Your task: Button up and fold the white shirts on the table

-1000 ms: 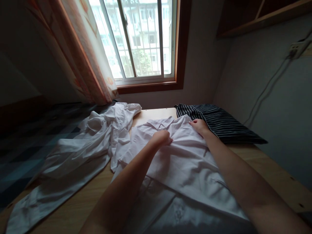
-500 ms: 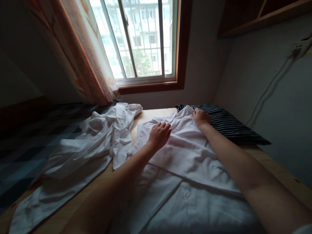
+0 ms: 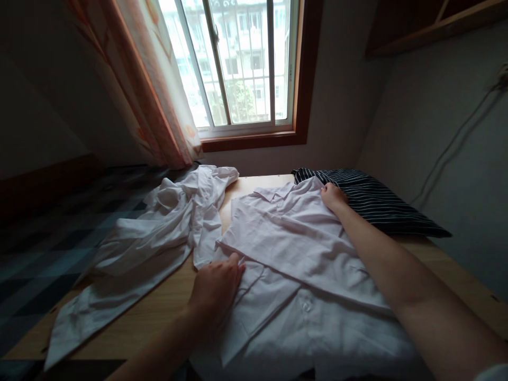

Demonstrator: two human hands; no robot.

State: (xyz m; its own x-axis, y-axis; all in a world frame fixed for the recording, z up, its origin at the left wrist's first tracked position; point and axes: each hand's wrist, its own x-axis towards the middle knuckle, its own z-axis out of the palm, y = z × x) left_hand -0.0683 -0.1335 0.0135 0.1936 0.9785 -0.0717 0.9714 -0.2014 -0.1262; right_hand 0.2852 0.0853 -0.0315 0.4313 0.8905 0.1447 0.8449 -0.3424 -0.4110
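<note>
A white buttoned shirt (image 3: 286, 233) lies spread on the wooden board, its collar toward the window and its near part bunched in folds. At the shirt's far right corner, my right hand (image 3: 334, 197) is closed on the fabric. My left hand (image 3: 219, 279) rests lower down at the shirt's left edge, fingers curled on the cloth; its fingertips are partly hidden. To the left, a second white garment (image 3: 170, 227) lies crumpled, partly on the board and partly over dark checked bedding. Neither hand touches that one.
A black pillow with white stripes (image 3: 369, 206) lies at the back right, against the wall. The wooden board (image 3: 159, 301) shows between the garments. Behind are a window (image 3: 246, 69) and an orange-patterned curtain (image 3: 159, 106). A cable (image 3: 448, 151) hangs on the right wall.
My left hand has come down and toward me, from the shirt's upper middle to its left edge. The collar area now lies flatter and uncovered. My right hand stays at the far right corner.
</note>
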